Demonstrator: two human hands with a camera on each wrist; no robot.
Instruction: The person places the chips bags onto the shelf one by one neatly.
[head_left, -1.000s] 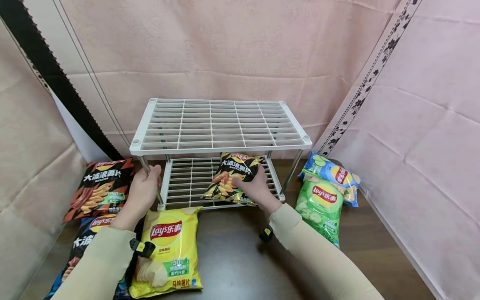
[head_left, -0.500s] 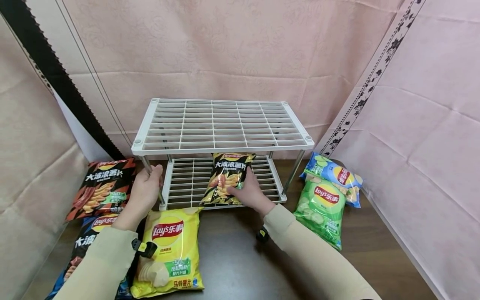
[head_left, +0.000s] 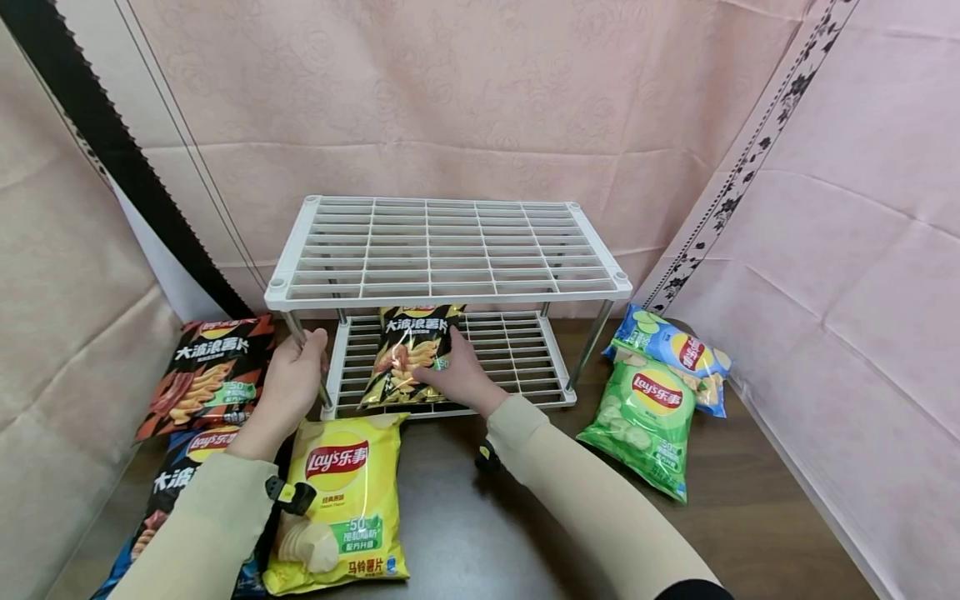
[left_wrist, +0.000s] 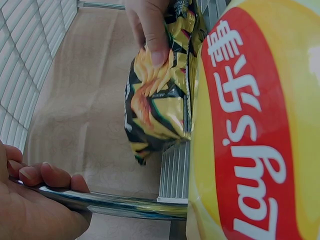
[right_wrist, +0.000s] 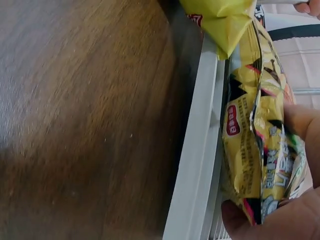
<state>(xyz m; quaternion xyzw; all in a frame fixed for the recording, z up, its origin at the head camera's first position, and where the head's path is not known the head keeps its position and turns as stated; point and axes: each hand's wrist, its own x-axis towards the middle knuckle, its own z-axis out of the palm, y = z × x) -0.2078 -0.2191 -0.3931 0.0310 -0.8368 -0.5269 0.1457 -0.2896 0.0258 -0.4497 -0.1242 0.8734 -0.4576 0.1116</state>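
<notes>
A black-and-gold chip bag (head_left: 412, 354) stands on the lower tier of a white two-tier rack (head_left: 450, 292), left of its middle. My right hand (head_left: 463, 372) grips this bag by its right side; in the right wrist view, thumb and fingers (right_wrist: 295, 215) wrap its edge. My left hand (head_left: 294, 375) holds the rack's front left metal post (left_wrist: 115, 204), fingers curled round it. Just in front of the rack, near the left hand, lies a yellow Lay's bag (head_left: 341, 500), which fills the right of the left wrist view.
Left on the wooden table (head_left: 480, 517) lie a red-and-black chip bag (head_left: 206, 375) and a blue-and-black one (head_left: 172, 483), partly under my left arm. At right, a green Lay's bag (head_left: 645, 421) overlaps a blue one (head_left: 682, 350). Pink cloth (head_left: 480, 100) hangs behind.
My right hand has shifted the black-and-gold chip bag leftward along the lower tier, and the bag has turned more upright. My left hand has stayed on the post.
</notes>
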